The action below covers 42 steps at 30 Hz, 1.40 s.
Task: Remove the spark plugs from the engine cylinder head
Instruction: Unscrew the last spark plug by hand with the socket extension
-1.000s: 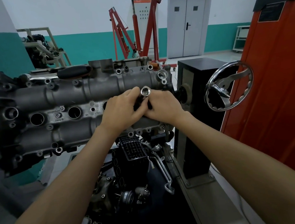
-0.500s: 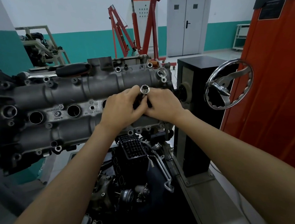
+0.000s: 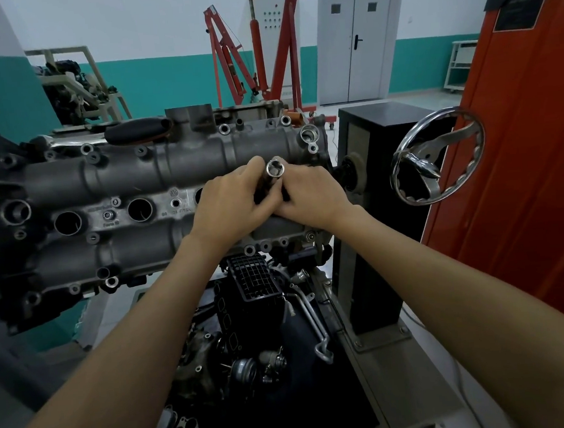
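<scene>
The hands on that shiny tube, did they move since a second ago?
Barely. Both the left hand and right hand keep holding the metal socket at the same hole in the engine; nothing let go. Only the camera shifted slightly.

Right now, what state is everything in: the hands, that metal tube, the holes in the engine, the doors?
Left hand: grips the socket.
Right hand: grips the socket.
Socket: held up, open end facing the camera.
Plug wells: two visible, open.
Handwheel: untouched.
Double doors: closed.
</scene>
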{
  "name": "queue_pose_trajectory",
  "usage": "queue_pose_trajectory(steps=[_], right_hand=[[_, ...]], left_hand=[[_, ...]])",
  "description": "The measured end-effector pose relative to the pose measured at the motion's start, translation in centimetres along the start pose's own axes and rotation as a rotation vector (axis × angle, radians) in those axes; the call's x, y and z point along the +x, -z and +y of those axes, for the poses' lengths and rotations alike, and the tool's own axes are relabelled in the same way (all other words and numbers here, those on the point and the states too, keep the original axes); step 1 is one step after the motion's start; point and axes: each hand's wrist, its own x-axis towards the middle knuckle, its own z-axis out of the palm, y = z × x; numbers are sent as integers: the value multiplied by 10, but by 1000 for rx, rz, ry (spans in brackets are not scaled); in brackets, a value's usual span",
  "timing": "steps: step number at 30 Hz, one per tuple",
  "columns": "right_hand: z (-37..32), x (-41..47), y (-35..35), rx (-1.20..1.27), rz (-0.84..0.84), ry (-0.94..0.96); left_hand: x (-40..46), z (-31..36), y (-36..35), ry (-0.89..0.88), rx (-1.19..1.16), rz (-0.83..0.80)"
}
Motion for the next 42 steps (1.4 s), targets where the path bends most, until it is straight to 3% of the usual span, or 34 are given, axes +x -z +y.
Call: queue_pose_trajectory(steps=[28, 42], right_hand=[[1, -2, 1, 61, 50, -3], [1, 0, 2, 31, -5, -33]], left_hand=[[1, 0, 0, 19, 63, -41], [0, 1, -2, -31, 53, 17]])
